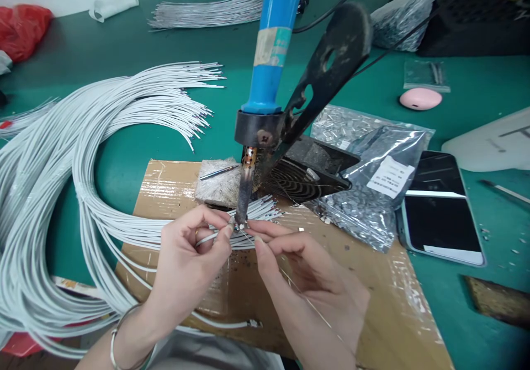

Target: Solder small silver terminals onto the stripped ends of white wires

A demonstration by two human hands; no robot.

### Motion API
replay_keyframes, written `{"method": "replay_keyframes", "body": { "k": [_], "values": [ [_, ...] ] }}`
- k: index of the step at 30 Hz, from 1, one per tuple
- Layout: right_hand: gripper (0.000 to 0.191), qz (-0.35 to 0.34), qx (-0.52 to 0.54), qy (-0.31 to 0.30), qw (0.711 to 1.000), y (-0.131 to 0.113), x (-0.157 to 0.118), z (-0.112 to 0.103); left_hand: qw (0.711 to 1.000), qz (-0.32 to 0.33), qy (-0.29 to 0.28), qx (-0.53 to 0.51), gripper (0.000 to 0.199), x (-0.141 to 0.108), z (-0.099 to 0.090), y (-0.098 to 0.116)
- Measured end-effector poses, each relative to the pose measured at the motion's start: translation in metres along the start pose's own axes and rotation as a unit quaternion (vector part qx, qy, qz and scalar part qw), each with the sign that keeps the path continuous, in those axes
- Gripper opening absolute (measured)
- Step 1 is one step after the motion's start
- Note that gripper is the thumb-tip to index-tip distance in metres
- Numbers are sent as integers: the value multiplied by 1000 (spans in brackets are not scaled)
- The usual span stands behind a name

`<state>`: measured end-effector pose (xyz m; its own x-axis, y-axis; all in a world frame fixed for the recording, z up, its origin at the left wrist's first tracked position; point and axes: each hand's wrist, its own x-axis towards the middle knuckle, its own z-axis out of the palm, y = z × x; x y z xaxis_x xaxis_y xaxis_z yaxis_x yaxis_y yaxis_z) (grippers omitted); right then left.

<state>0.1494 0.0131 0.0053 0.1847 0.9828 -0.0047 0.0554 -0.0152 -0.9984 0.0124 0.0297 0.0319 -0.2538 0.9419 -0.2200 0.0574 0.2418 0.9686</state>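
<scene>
The left hand pinches one white cable, its end obscured by one soldering iron; the right hand grips one thin wire.

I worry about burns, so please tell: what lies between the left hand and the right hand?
In the head view, the soldering iron's tip stands between the left hand and the right hand; white cables and brown cardboard also show there.

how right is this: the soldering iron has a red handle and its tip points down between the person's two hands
Not quite: the handle is blue, not red, as the head view shows. The soldering iron's tip does point down between the left hand and the right hand.
</scene>
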Motion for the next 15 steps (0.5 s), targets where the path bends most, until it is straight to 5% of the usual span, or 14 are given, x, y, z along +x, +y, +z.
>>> {"method": "replay_keyframes", "body": {
  "k": [8, 15],
  "values": [
    [20, 14, -10, -2, 1000, 2, -1, 0, 998, -13, -15, 54, 12, -4, -2, -8],
    [7, -82, -115, -4, 990, 8, 1, -8, 996, -23, -30, 78, 11, -9, -5, -12]
  ]
}}
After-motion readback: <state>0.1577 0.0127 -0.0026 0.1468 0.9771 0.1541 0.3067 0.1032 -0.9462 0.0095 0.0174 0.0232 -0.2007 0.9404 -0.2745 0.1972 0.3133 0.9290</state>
